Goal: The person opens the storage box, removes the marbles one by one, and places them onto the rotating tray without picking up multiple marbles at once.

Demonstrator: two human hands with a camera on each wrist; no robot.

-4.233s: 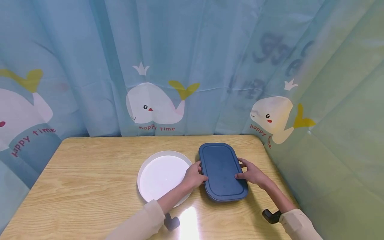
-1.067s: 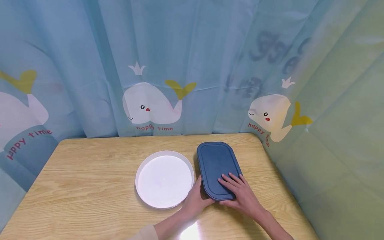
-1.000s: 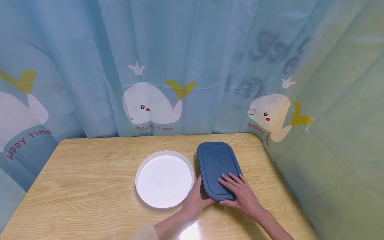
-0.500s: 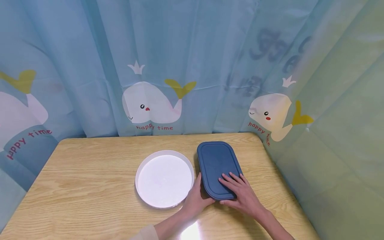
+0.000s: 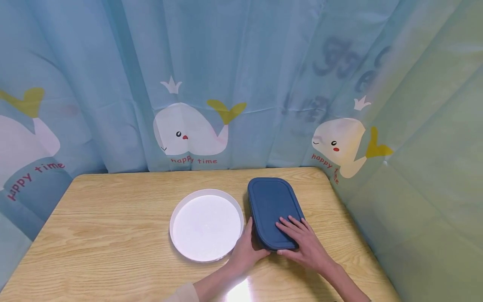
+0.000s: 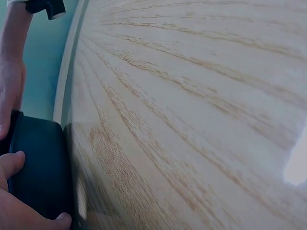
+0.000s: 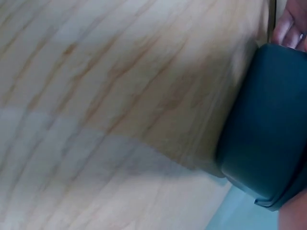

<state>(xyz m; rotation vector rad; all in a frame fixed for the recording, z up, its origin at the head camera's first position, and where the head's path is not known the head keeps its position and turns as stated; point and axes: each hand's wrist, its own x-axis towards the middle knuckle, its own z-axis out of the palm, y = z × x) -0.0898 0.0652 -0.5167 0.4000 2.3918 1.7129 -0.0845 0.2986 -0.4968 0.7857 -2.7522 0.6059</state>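
Note:
A navy food container (image 5: 258,241) with a rounded rectangular lid (image 5: 274,209) stands near the table's right side. My left hand (image 5: 243,253) grips its near left corner, thumb at the front and fingers along the left side. The right hand (image 5: 306,246) lays spread fingers on the near right part of the lid, its thumb hooked at the near edge. In the left wrist view the container's dark side wall (image 6: 41,167) shows between the hands. The same wall (image 7: 266,124) fills the right of the right wrist view. The inside is hidden.
A round white shallow tray (image 5: 206,228) stands just left of the container, close to my left hand. The wooden table (image 5: 113,235) meets a blue whale-print curtain (image 5: 256,126) behind and a greenish one (image 5: 426,188) at right.
Earlier my hands held the container's two sides; both have moved to its near end. Over the last half second the lid's near edge has shifted up slightly, and the hands barely moved.

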